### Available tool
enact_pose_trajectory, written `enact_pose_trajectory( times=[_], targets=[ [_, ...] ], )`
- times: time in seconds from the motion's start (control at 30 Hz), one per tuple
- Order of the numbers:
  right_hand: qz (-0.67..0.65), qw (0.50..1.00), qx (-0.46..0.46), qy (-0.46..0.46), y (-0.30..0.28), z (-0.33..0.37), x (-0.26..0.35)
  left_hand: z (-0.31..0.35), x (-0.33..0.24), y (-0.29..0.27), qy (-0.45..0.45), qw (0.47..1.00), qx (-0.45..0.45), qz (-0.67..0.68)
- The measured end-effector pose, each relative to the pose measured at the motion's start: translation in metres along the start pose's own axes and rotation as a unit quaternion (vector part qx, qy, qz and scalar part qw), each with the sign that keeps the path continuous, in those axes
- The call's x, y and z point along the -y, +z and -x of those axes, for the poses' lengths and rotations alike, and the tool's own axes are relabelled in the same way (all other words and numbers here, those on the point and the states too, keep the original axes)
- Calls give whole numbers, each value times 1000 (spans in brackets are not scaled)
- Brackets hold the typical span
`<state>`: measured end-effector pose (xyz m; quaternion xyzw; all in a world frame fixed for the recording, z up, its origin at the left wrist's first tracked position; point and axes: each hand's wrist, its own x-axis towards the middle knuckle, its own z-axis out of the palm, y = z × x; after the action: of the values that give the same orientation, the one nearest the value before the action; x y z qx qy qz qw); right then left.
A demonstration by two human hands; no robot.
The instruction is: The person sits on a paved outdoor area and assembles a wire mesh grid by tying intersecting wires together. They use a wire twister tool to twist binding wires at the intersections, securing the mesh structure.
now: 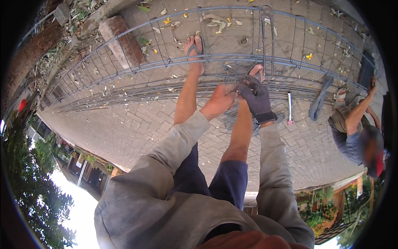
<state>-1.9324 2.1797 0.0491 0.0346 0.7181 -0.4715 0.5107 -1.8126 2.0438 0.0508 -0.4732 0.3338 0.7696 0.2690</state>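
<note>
My bare left hand (220, 101) is closed, its fingers pinched together beside my right hand. A dark grey work glove covers my right hand (256, 98), whose fingers curl closed next to the left fingertips. Whatever lies between the fingers is too small and blurred to make out. Both hands hover above a bundle of long thin steel rods (145, 94) on the paving. Under and around them spreads a tangle of thin wire (236, 119). Just beyond stands a long rebar cage (166, 62) with thin cross ties, near my sandalled feet.
A long-handled metal tool (272, 39) crosses the cage. Right of my hands lie a pale rod-shaped tool (289, 104) and a blue-grey strip-like bundle (320, 99). A concrete block (122, 43) sits under the cage at left. Another person (354, 128) crouches at far right, touching the cage's end.
</note>
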Motion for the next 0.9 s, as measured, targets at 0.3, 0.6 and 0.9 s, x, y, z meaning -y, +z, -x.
enact_pose_trajectory(
  times=[0.3, 0.6, 0.9],
  targets=[
    [403, 879, 94, -235, -28, -11, 17, 4, -53, -30, -46, 992, 36, -110],
    [-181, 975, -16, 131, -7, -18, 24, 6, -52, -22, -30, 983, 12, 178],
    [611, 774, 166, 7, -29, -21, 40, 4, -62, -97, 79, 971, 88, -210]
  ],
)
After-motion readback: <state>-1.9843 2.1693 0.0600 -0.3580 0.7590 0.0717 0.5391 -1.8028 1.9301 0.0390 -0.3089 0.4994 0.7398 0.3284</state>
